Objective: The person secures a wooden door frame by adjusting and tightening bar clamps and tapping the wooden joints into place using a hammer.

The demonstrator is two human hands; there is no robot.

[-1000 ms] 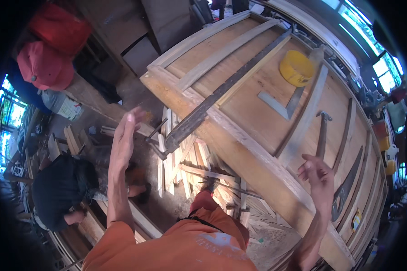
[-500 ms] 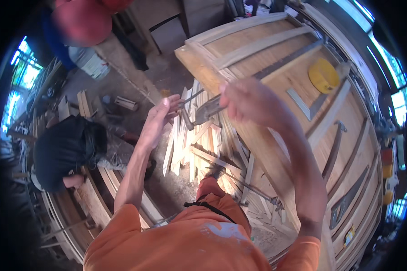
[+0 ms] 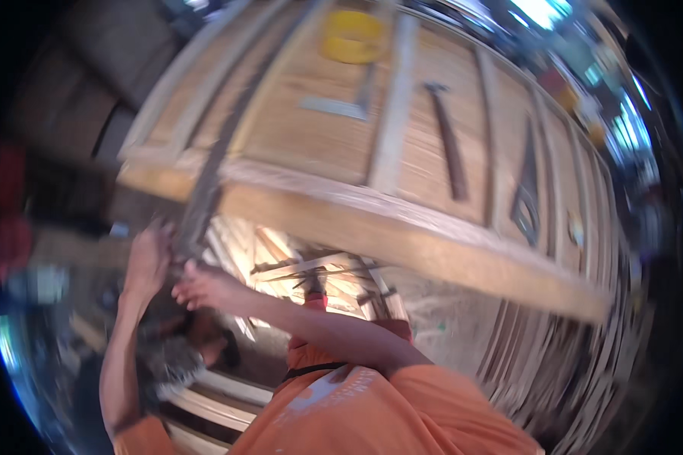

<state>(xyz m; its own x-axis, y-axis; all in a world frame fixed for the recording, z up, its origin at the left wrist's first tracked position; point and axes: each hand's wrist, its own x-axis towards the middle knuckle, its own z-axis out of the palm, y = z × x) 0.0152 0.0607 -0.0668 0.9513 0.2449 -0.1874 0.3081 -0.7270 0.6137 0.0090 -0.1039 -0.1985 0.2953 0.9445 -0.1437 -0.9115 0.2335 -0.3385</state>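
A long dark metal bar clamp (image 3: pixel 228 136) lies across a wooden framed panel (image 3: pixel 296 140), its near end sticking out past the panel's thick front edge. At that end, my left hand (image 3: pixel 150 256) is up against the clamp's left side, its fingers smeared by motion. My right hand (image 3: pixel 209 288) is just below the clamp's end, palm turned left. Its fingers are apart, loosely bent, and nothing shows in them. Blur hides whether either hand touches the clamp's screw end.
On the panel lie a metal square (image 3: pixel 334 107), a yellow round container (image 3: pixel 353 36), a hammer (image 3: pixel 449 144) and a handsaw (image 3: pixel 527 193). Wood offcuts (image 3: pixel 281 258) cover the floor below its edge. Timber lengths (image 3: pixel 212 409) lie at lower left, near a blurred person in dark clothing (image 3: pixel 91 387).
My view has swung right, so the panel now spreads across the top. My right hand has left the clamp's jaw and come down below its end; my left hand has moved up beside the clamp.
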